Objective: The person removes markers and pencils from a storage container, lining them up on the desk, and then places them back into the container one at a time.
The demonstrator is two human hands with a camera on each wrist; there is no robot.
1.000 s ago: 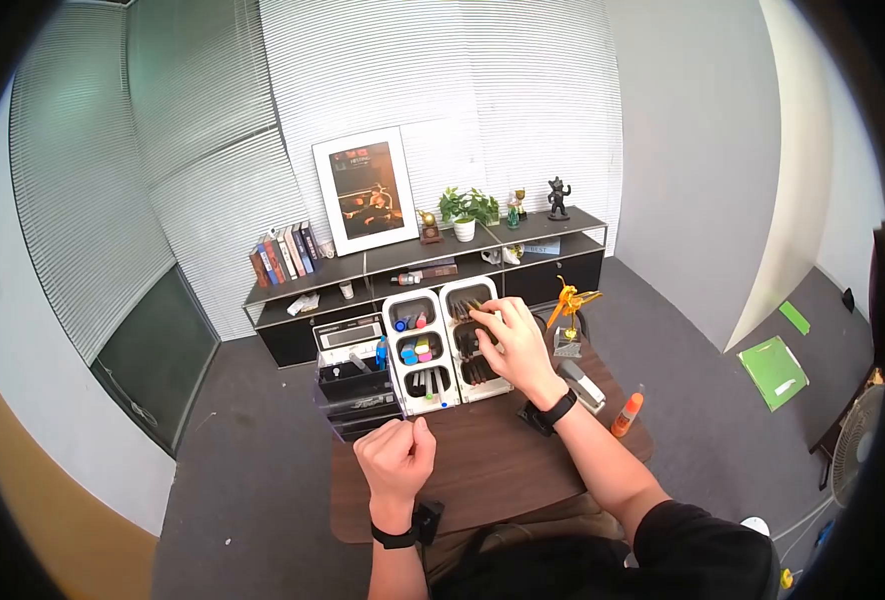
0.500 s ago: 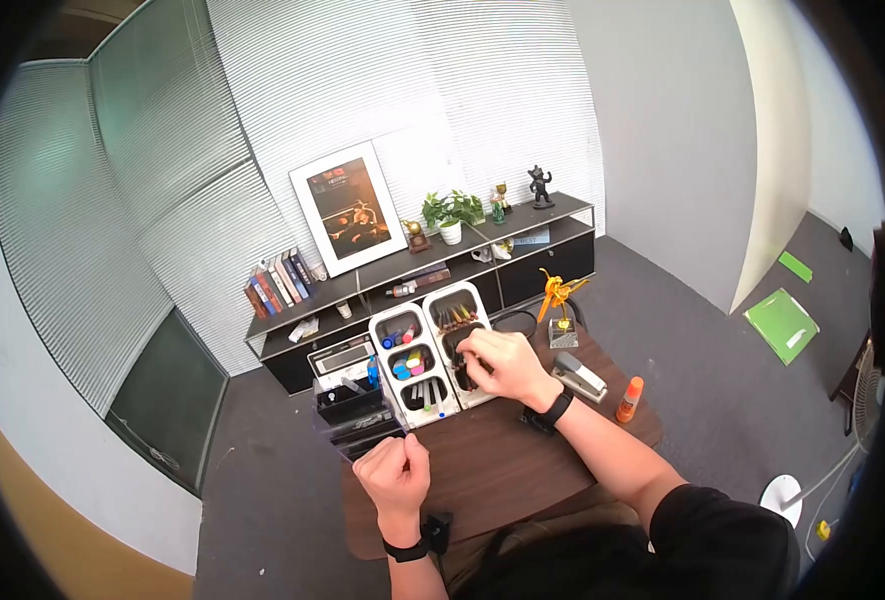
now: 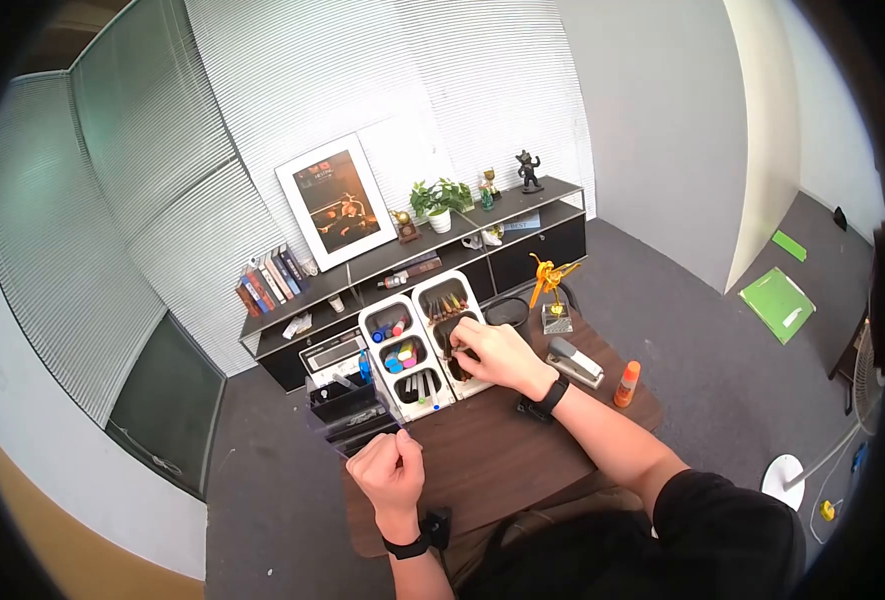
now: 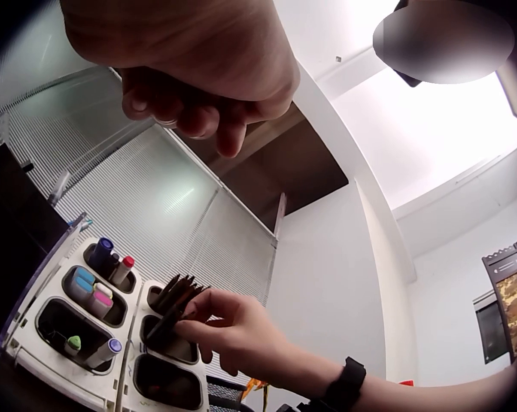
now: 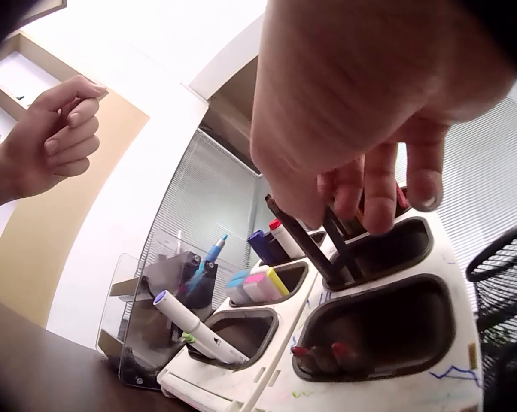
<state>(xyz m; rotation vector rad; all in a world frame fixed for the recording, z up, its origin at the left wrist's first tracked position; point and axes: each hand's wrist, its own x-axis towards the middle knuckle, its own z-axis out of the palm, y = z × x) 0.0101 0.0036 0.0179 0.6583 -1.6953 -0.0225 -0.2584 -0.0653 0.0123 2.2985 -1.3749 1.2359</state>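
Note:
My right hand (image 3: 498, 355) reaches over the middle compartment of the right white pen organizer (image 5: 383, 399). Its thumb and fingers pinch dark pencils (image 4: 162, 328), whose lower ends are inside that compartment. The contact at the fingertips is partly hidden in the right wrist view. More pencils (image 3: 450, 306) lie in the far compartment, and red-tipped ones (image 5: 340, 352) in the near one. My left hand (image 3: 388, 475), fingers curled and holding nothing, hovers above the table in front of the left organizer (image 3: 371, 318), which carries capped markers (image 5: 280, 239), highlighters (image 5: 257, 286) and white markers (image 5: 194, 326).
A clear-and-black desk holder (image 3: 351, 412) stands left of the organizers. To the right on the brown table (image 3: 503, 450) are a stapler (image 3: 575, 362), an orange glue bottle (image 3: 628, 384) and a golden figurine (image 3: 555, 290). Behind runs a low black shelf (image 3: 538, 255).
My right hand has shifted from the far compartment of the right organizer toward its middle one, and its fingers have closed in. The left hand keeps its curled pose. The head view has tilted.

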